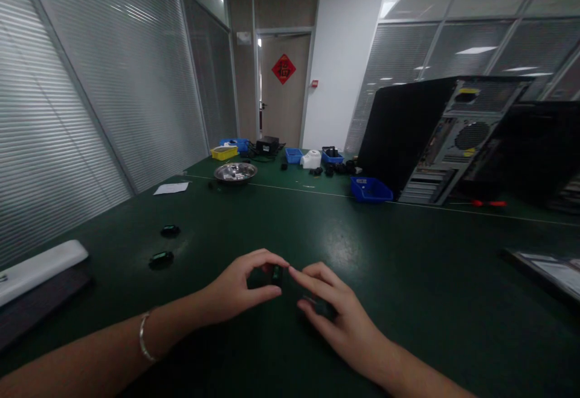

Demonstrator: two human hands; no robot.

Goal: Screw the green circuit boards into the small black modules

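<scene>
My left hand (240, 283) pinches a small black device with a greenish face (277, 275) between thumb and fingers. Close beside it, my right hand (338, 304) has its index fingertip almost at the left fingertips. A dark, blurred shape lies between the right thumb and fingers, too unclear to name. Two similar small black devices rest on the dark green table (254, 223) to the left: a nearer one (161, 258) and a farther one (170, 230).
A metal bowl (235, 173) with small pieces stands beyond a paper sheet (171, 188). At the back right are a blue bin (371, 190) and a black computer case (408, 132). A long white object (43, 268) lies at the left edge. Several small trays line the back.
</scene>
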